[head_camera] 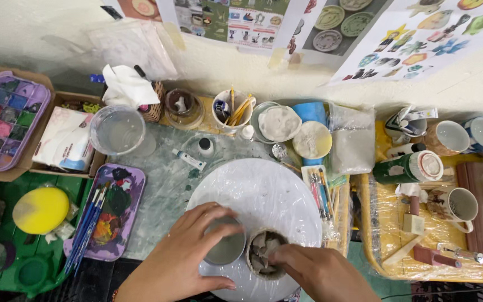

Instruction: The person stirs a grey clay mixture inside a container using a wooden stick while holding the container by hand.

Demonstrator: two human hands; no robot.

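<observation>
Right now both hands are working low on a round white board (264,190) wrapped in plastic film, sitting mid-surface. Left hand (188,251) is cupping a small grey-filled cup (226,246), fingers (219,215) curled round its rim, thumb closing from below, so it's gripping it. Right hand (322,274) is reaching into a small clay bowl (264,254) w/ pale lumps inside; fingertips are dipping among the lumps, but can't tell if they're pinching one or just touching. Cup and bowl are standing just beside each other, touching or nearly. Judging by this, the step in hand is picking at clay bits in the bowl while steadying the cup. Next move prob. calls for a light pinch, lifting w/o tipping the bowl, and left hand keeping the cup level so the grey liquid isn't slopping. Purple palette (113,210) w/ blue brushes (85,229) is lying left of the board, tools (321,193) on its right edge.
</observation>
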